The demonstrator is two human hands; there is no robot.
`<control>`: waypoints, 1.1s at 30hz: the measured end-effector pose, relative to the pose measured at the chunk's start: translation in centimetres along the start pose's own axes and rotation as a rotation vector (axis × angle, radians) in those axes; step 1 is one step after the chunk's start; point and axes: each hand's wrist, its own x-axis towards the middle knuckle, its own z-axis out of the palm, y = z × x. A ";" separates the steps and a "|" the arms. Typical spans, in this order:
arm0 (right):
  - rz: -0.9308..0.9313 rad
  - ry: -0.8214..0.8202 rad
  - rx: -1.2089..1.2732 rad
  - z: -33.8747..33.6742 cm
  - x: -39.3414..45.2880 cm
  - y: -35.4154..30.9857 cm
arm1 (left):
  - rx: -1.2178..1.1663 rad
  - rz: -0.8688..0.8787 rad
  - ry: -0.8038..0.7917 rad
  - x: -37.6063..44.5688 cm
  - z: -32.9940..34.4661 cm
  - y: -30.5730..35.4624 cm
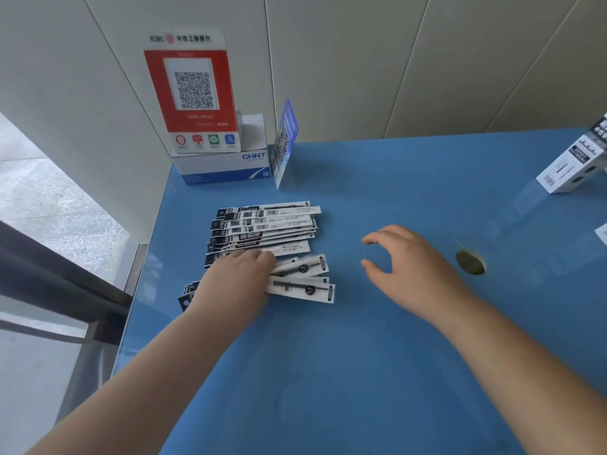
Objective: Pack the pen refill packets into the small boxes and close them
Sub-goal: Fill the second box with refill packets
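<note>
Where the pale panelled wall [361, 60] met it, a glossy blue tabletop [328, 372] ran from a left edge beside a window onto grey pavement [39, 198] across to the right.

Containers: one white and blue cardboard carton marked CHNT [223, 165] stood at the far left corner of the surface, closed, contents not visible. One small white and black printed box [573, 164] lay tilted at the far right edge, partly cut off; whether it held anything could not be told. A white corner of a further item [602, 233] showed at the right edge.

Task items: a fanned pile of long, narrow black-and-white pen refill packets [262, 224] lay near the left edge, mid-depth, overlapping one another; several at the near end were marked 0.5.

Hands: the left hand [239, 277] rested palm down on the near part of the pile, fingers fairly flat, touching the packets; whether any packet was gripped could not be told. The right hand [410, 267] hovered over bare surface just right of the pile, thumb and fingers spread in a loose curve, holding nothing.

Other: a red and white QR-code placard [192, 90] stood on the carton against the wall; a blue QR-code card [285, 142] stood upright just right of it. A round dark cable hole [471, 262] sat in the surface right of the right hand.
</note>
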 end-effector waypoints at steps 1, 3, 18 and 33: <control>-0.003 0.000 -0.001 0.0 0.1 -0.2 | 0.023 0.015 0.001 -0.3 0.1 -0.1; -0.007 -0.001 0.004 0.1 0.3 -0.6 | 0.079 0.059 -0.017 -0.7 0.7 -0.4; -0.155 -0.029 -0.177 3.3 3.3 -4.1 | -0.243 -0.239 0.083 -3.2 0.9 -3.5; -0.444 -0.049 -0.451 7.1 9.2 -8.2 | -0.346 -0.209 0.084 -3.1 -0.1 -3.4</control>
